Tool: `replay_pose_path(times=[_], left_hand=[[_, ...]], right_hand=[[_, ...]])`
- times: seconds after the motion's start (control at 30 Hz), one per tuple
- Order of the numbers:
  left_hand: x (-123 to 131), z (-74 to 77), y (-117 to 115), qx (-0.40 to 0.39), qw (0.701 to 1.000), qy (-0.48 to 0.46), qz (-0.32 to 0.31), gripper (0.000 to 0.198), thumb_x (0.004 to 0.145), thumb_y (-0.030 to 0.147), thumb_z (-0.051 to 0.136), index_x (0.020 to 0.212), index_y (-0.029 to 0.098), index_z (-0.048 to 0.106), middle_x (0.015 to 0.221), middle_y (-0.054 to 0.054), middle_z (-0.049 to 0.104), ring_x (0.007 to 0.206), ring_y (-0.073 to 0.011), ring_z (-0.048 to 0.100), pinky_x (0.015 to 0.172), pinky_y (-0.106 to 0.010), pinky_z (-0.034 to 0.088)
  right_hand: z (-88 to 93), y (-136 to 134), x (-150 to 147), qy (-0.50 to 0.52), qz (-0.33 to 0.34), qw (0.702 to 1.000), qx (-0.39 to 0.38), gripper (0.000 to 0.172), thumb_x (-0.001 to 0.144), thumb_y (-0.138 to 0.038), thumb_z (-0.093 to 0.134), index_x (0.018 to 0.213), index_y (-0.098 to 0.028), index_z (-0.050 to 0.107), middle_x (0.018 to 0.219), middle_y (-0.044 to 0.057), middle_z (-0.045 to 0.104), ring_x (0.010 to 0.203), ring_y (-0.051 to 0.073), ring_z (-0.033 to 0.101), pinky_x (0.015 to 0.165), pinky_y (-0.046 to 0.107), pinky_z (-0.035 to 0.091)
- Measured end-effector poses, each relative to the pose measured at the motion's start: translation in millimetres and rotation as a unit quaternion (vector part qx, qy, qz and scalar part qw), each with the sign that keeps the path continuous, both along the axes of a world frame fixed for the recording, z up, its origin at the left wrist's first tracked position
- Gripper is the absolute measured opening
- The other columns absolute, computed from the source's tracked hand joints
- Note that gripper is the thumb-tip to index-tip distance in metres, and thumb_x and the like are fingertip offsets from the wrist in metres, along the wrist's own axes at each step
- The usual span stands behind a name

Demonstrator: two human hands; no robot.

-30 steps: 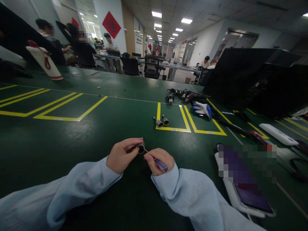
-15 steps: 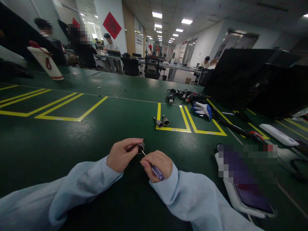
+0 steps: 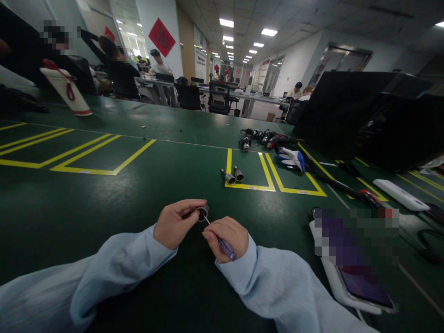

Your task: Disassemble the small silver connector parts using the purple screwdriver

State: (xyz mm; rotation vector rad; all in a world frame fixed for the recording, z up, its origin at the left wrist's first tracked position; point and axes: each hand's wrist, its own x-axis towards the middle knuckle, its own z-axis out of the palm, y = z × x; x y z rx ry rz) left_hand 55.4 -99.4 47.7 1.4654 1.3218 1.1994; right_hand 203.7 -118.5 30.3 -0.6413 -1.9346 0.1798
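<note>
Between the fingers and thumb of my left hand (image 3: 176, 224) is a round metal cup-shaped piece (image 3: 203, 212), its open end turned toward my right hand. My right hand (image 3: 229, 236) is closed around a screwdriver with a purple see-through handle (image 3: 227, 249). The screwdriver's thin shaft reaches into the mouth of the cup; its tip is hidden inside. Beyond my hands, two similar metal pieces with thin stems, one (image 3: 229, 178) beside the other (image 3: 239, 174), lie within a yellow-taped outline on the green table (image 3: 166, 185).
A blue and white glove (image 3: 291, 159) and dark tools with cables (image 3: 265, 138) lie at the back right. On the right are a phone (image 3: 364, 282) and a white device (image 3: 401, 194). A white cup (image 3: 67, 90) leans in view at the left. People sit in the background.
My hands, the metal cup and the screwdriver look almost unmoved. In the background at the left, people have shifted slightly, and one has an arm raised.
</note>
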Motion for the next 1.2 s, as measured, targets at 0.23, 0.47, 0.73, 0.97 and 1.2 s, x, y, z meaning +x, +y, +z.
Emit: replay_pose_path(times=[0.23, 0.47, 0.73, 0.97, 1.2], left_hand=[[1, 1.0, -1, -0.009, 1.0, -0.004, -0.004, 0.026, 0.059, 0.022, 0.059, 0.081, 0.013, 0.068, 0.089, -0.008, 0.069, 0.082, -0.0215, 0.065, 0.08, -0.035, 0.052], [2, 6.1, -2, -0.024, 1.0, -0.002, 0.002, 0.024, 0.057, 0.021, 0.059, 0.078, 0.013, 0.068, 0.08, -0.007, 0.071, 0.074, -0.0206, 0.066, 0.072, -0.033, 0.054], [0, 0.2, 1, -0.024, 1.0, -0.013, -0.003, 0.026, 0.06, 0.023, 0.059, 0.083, 0.013, 0.066, 0.083, -0.007, 0.07, 0.078, -0.0209, 0.065, 0.074, -0.034, 0.054], [-33, -22.1, 57, 0.051, 0.992, -0.008, 0.117, 0.038, 0.06, 0.023, 0.061, 0.096, 0.011, 0.061, 0.096, -0.01, 0.066, 0.085, -0.02, 0.064, 0.083, -0.032, 0.049], [-37, -32.8, 121, 0.103, 0.988, 0.087, 0.074, 0.045, 0.063, 0.025, 0.06, 0.105, 0.006, 0.056, 0.102, -0.015, 0.063, 0.087, -0.0218, 0.063, 0.08, -0.033, 0.05]], right_hand=[[-1.4, -1, 0, 0.003, -0.01, 1.0, 0.003, 0.011, 0.077, -0.014, 0.049, 0.072, -0.014, 0.058, 0.063, 0.005, 0.064, 0.059, 0.012, 0.059, 0.057, 0.023, 0.047], [-0.2, -2, -1, 0.009, -0.009, 1.0, -0.014, 0.012, 0.078, -0.015, 0.048, 0.072, -0.015, 0.058, 0.064, 0.004, 0.065, 0.059, 0.012, 0.058, 0.057, 0.023, 0.047], [5.2, -6, 3, 0.02, -0.007, 0.999, -0.039, 0.013, 0.078, -0.014, 0.046, 0.072, -0.016, 0.058, 0.064, 0.004, 0.063, 0.059, 0.012, 0.057, 0.058, 0.025, 0.047], [-8.6, 15, 6, 0.088, -0.062, 0.994, -0.028, 0.014, 0.076, -0.014, 0.048, 0.067, -0.016, 0.058, 0.059, 0.002, 0.061, 0.055, 0.012, 0.055, 0.056, 0.025, 0.045], [-25.6, 86, 16, 0.165, -0.237, 0.957, 0.0, 0.016, 0.078, -0.021, 0.048, 0.073, -0.012, 0.061, 0.067, 0.008, 0.062, 0.061, 0.016, 0.056, 0.061, 0.029, 0.046]])
